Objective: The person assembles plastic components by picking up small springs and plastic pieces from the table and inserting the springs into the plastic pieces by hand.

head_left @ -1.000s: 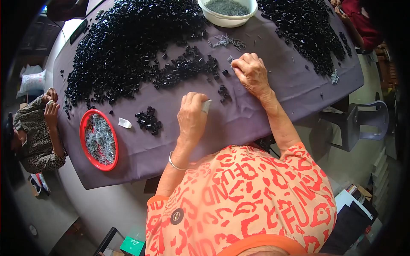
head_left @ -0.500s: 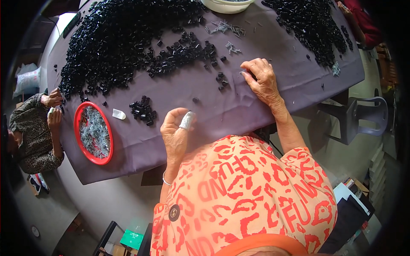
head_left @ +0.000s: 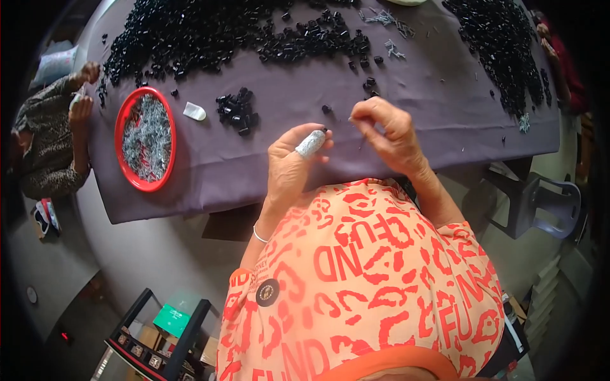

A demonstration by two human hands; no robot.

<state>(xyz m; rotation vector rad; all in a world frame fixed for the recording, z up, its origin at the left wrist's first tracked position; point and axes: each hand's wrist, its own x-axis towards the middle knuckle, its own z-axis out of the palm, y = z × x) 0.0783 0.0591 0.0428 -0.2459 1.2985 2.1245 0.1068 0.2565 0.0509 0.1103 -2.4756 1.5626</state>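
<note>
At the near middle of the cloth-covered desk, one left hand, its thumb being wrapped in a whitish cover. One small black piece is being pinched at the tip of that thumb, the grip being closed on it. Just to the right, one right hand, being held with fingers bent and thumb and forefinger close together; whether anything is being gripped there cannot be told.

Just beyond the left hand, one loose black piece, being borne by the cloth alone. To the left, one small cluster of black pieces; beside it, one flat white cover. Farther left, one red oval basin, being filled by a tangle of clear-grey small parts.

On the far left, one broad heap of black pieces, being spread toward the middle. Far middle, scattered thin grey pins. Far right, a second black heap.

Beyond the left edge, one person in a patterned sleeve is being seen; off the right side, one grey plastic chair.
</note>
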